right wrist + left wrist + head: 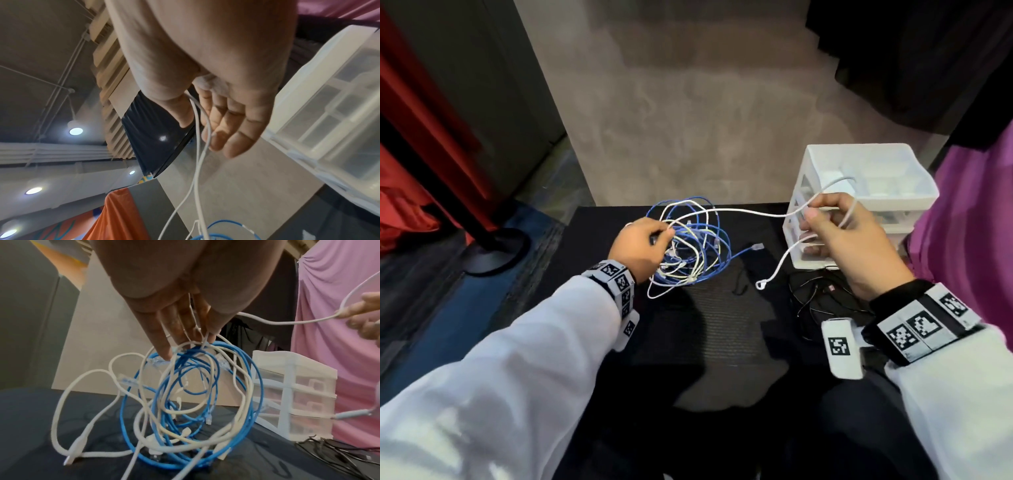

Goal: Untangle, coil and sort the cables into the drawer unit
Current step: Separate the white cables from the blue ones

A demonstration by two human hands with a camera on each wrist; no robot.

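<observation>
Over a dark ribbed tabletop (722,325), left hand (642,245) curled into the top of a tangle (690,246), lifting a loose nest of thin round cords, glossy blue loops threaded with white ones, clear plastic network plugs dangling among them, bottom loops brushing the table in the left wrist view. On the right, right hand (849,240) raised, thumb and forefinger pinching a smooth white cable (739,211) that stretches taut leftward back into the tangle, remaining fingers half curled around a second loop of it, free end hanging down to a small plug just above the table. Behind that hand, far right on the table, drawer unit (866,192): boxy, frosted translucent white plastic, stacked drawers, an open tray on top split into compartments, small pale blocks inside, contents otherwise too hazy to tell; lower drawers closed, faint shapes behind the fronts. Near right, under the wrist, a flat heap of thin black cables (822,305) on the table. Purple draped fabric (969,240) along the right edge, grey carpeted floor (705,102) beyond
</observation>
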